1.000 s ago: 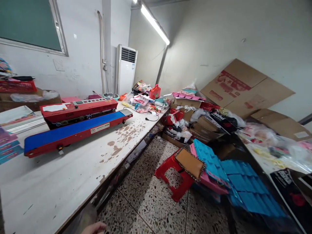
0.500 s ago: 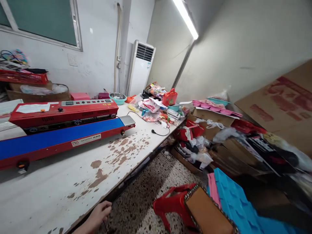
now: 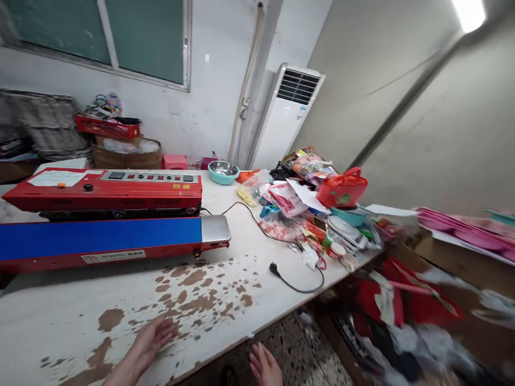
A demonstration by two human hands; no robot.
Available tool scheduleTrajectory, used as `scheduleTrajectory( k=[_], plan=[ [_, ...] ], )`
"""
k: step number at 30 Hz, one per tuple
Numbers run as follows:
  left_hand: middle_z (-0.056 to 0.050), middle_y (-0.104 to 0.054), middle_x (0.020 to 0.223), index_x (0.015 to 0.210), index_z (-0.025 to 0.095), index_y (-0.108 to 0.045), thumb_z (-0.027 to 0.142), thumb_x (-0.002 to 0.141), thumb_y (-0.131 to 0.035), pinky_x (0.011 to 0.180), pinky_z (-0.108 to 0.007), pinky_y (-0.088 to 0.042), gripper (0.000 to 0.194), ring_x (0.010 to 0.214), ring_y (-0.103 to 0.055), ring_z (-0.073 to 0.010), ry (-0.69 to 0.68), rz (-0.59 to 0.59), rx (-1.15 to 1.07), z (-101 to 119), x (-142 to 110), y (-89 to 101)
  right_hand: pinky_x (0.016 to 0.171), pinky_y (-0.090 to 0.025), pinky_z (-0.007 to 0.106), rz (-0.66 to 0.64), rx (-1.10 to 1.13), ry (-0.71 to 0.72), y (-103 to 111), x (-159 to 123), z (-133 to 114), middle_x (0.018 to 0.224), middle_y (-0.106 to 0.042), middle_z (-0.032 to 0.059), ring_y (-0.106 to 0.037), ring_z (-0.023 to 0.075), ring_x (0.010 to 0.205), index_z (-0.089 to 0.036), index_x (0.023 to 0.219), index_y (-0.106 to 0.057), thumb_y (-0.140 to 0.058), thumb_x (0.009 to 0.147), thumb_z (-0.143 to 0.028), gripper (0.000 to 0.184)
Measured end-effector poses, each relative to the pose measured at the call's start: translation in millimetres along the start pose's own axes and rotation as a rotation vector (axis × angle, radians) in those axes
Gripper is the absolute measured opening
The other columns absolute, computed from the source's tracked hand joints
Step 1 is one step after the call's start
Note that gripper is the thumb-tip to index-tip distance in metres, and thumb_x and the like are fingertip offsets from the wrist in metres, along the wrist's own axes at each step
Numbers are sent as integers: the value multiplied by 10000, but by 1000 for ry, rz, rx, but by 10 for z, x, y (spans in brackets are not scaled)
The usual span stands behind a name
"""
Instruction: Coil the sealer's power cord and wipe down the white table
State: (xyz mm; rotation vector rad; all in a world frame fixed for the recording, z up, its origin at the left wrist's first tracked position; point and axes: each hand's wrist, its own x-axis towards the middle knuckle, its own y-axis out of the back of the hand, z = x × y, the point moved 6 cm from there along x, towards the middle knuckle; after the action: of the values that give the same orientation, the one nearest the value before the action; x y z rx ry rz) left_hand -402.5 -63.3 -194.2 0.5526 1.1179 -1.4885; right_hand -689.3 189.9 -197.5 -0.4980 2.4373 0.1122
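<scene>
My left hand (image 3: 149, 342) lies over the worn white table (image 3: 80, 321) near its front edge, fingers stretched out and holding nothing. My right hand (image 3: 265, 365) hangs just off the table's edge above the speckled floor, fingers extended and empty. Beyond my left hand stands a red machine with a blue conveyor belt (image 3: 108, 225). Its black power cord and plug (image 3: 277, 271) lie loose on the table, to the right of the belt's end.
A pile of packets, a red bag (image 3: 341, 188) and small cups crowd the table's far right. A metal bowl (image 3: 223, 171) sits near a white standing air conditioner (image 3: 287, 115). Cardboard boxes (image 3: 462, 257), pink trays and red goods fill the right side.
The view has swung left and closer to the table. My left hand has come up from the edge onto the tabletop, and my right hand has come into view at the bottom.
</scene>
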Motion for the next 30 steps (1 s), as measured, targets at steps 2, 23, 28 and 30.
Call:
scheduleTrajectory(
  k=[2, 23, 28, 30],
  plan=[
    [-90, -649, 882, 1062, 124, -532, 138, 859, -562, 651, -269, -552, 206, 705, -680, -193, -27, 61, -128, 21, 125, -305, 847, -547, 392, -99, -67, -4, -315, 391, -501, 1020, -712, 129, -676, 309, 945, -201, 901, -653, -773, 279, -737, 830],
    [-288, -401, 1418, 1456, 42, -272, 136, 921, -452, 831, -328, -585, 573, 1293, -427, -334, -133, 161, -517, 497, 1105, -1833, 785, -502, 297, -553, -339, -42, -3267, 2484, -2601, 1037, -676, 123, -660, 181, 848, -124, 952, -629, -739, 699, -418, 404],
    [-269, -642, 1111, 1431, -14, -308, 79, 882, -477, 933, -428, -540, 582, 1263, -455, -356, -198, 251, -566, 392, 1281, -1792, 750, -487, 290, -704, -419, -75, -4200, 2727, -2709, 911, -674, 74, -633, 138, 754, -110, 921, -630, -640, 825, -320, 231],
    [-220, -685, 1028, 1415, 24, -357, 105, 857, -529, 1008, -468, -492, 590, 1240, -486, -353, -182, 246, -565, 353, 1292, -1789, 751, -484, 298, -750, -430, -67, -4567, 2760, -2692, 867, -664, 43, -616, 126, 732, -113, 923, -625, -615, 848, -293, 195]
  ],
)
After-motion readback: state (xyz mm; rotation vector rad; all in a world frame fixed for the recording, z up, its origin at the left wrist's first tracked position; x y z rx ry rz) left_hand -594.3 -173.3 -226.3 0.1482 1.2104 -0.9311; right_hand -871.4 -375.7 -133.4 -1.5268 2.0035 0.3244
